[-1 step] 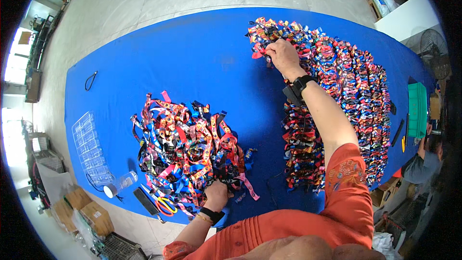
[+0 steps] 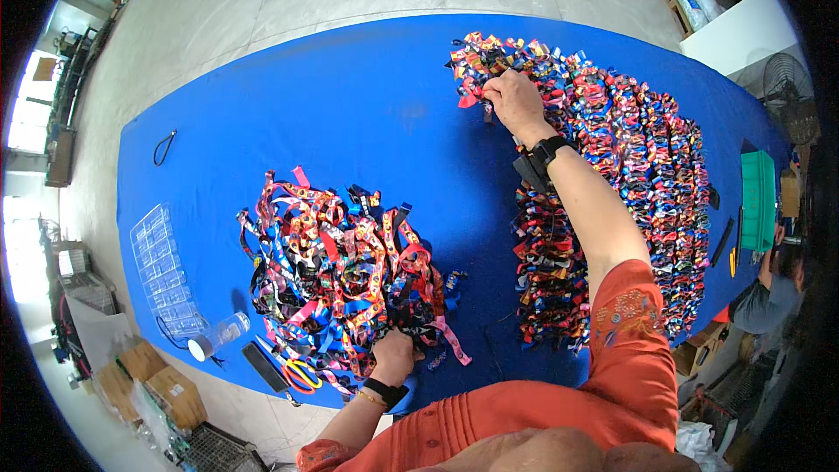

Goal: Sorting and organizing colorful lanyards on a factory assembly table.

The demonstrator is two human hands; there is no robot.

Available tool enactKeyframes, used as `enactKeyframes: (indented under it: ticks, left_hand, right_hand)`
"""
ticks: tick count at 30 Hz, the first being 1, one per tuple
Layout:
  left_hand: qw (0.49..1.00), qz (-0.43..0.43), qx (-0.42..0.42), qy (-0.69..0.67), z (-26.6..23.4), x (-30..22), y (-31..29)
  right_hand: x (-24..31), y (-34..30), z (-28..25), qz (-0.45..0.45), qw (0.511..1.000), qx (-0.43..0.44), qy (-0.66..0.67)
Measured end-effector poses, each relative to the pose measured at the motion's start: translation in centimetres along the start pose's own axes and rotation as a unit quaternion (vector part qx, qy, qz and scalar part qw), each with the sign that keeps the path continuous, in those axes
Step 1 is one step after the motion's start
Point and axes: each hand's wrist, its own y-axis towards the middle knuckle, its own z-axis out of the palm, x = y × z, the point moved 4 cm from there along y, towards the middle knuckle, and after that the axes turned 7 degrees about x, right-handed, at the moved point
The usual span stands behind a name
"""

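A loose heap of colourful printed ribbon straps [image 2: 336, 253] lies on the blue-covered table [image 2: 350, 105]. At the heap's near edge rests my left hand [image 2: 393, 355], its fingers curled in among the straps; what they grip is hidden. Far to the right, my right hand [image 2: 516, 103] pinches a printed strap at the end of a bundled row. Several dense rows of looped straps [image 2: 612, 149] fill the table's right side, passing beneath my right forearm. A dark object hangs beside the watch on my right wrist.
Left on the table are a clear plastic tray [image 2: 162, 267], a clear bottle [image 2: 223, 335], a black phone-like slab [image 2: 265, 365], scissors [image 2: 301, 374] and a black cord loop [image 2: 163, 147]. A green bin [image 2: 759, 201] stands at the right edge. Another person [image 2: 765, 301] is beyond it.
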Motion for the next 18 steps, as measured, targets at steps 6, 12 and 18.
enactKeyframes:
  ticks: [6, 12, 18]
  left_hand:
    - [0.999, -0.006, -0.011, 0.034, 0.5, 0.5, 0.1]
    - [0.999, -0.017, 0.030, 0.025, -0.4, 0.0, -0.1]
    - [0.998, -0.036, 0.044, 0.025, 0.3, 0.2, 0.2]
  right_hand:
    - [-0.4, 1.1, 0.8, -0.004, 0.998, -0.014, -0.053]
    - [-1.2, 2.0, 1.6, -0.008, 0.999, -0.012, -0.048]
    - [-1.3, 2.4, 2.1, -0.011, 0.995, 0.002, -0.100]
